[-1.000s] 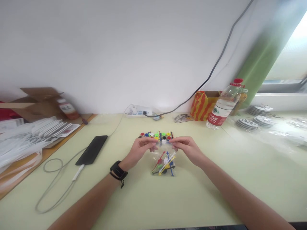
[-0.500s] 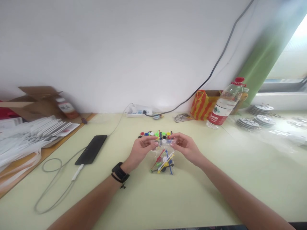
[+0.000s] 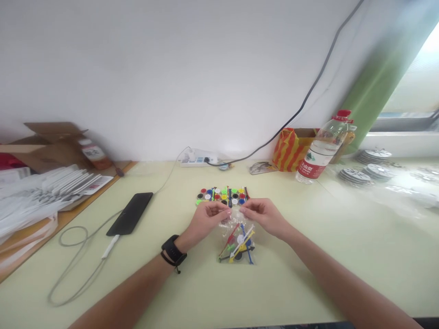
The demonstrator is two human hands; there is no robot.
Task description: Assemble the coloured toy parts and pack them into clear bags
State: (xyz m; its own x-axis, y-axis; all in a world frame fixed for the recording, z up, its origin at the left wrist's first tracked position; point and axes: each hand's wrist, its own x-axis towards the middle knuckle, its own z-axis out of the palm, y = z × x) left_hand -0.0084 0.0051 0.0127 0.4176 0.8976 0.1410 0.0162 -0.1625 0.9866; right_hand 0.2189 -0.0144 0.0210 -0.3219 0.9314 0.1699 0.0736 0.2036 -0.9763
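At the middle of the pale green table (image 3: pixel 308 274), a small clear plastic bag (image 3: pixel 238 242) of coloured sticks and round pieces is held up by its top edge, and its bottom seems to rest on the tabletop. The left hand (image 3: pixel 206 219), with a black watch (image 3: pixel 172 249) on its wrist, comes in from 7 o'clock; the right hand (image 3: pixel 264 217) comes in from 5 o'clock. Each hand grips the bag's rim between thumb and forefinger, with the two grips almost touching above the bag and the other fingers loosely curled. Judging by how thin the film looks, this handling goes best with a light grip right at the rim, one on each side, and with the bag kept upright so the pieces stay settled at the bottom. Both wrists are low and the forearms slope down toward the table. At 12 o'clock from the bag, just beyond the fingertips, lie rows of coloured buttons (image 3: pixel 222 196). A black phone (image 3: pixel 129 213) lies at 10 o'clock and a water bottle (image 3: pixel 320 153) stands at 2 o'clock, both well apart from the hands.
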